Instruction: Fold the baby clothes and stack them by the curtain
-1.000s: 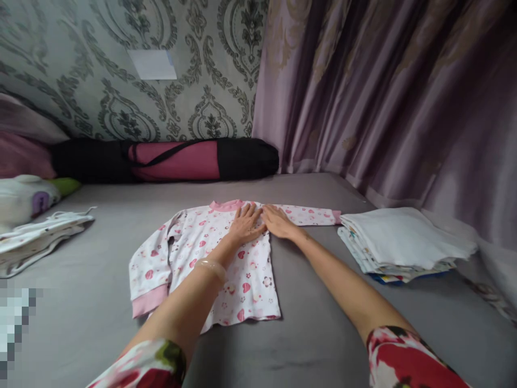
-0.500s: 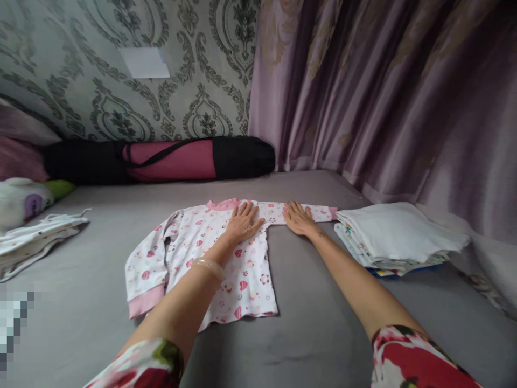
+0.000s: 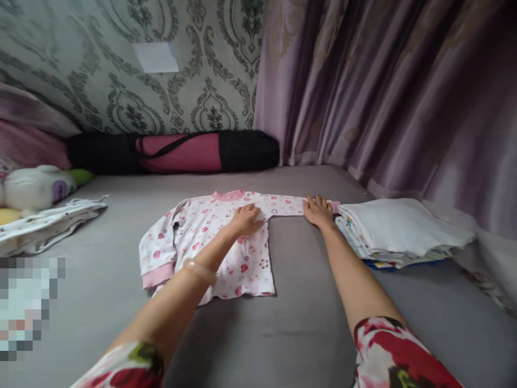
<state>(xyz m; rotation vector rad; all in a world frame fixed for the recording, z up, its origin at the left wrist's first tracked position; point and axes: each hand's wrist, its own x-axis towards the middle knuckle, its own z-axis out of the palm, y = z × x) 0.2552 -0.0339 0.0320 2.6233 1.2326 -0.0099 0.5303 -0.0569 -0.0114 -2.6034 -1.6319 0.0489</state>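
Note:
A white long-sleeved child's shirt (image 3: 242, 253) with pink and red prints and a pink collar lies spread on the grey sheet (image 3: 299, 323). My left hand (image 3: 247, 220) rests on its upper chest, fingers loosely spread and slightly bent, holding nothing. On the shirt's right sleeve, close to the pink cuff, my right hand (image 3: 319, 211) lies flat with its fingers apart. That sleeve is stretched straight out to the right. The left sleeve bends downward beside the shirt's body.
At the right is a stack of folded white cloths (image 3: 404, 226). White garments (image 3: 52, 223) and a plush toy (image 3: 38, 188) lie at the left. A black and pink long bag (image 3: 181, 153) sits along the wall, beside the purple curtain (image 3: 323, 81).
My right hand has slid right along the sleeve toward the cuff. My left hand stays on the upper chest, its fingers a little more bent. The camera view has shifted slightly.

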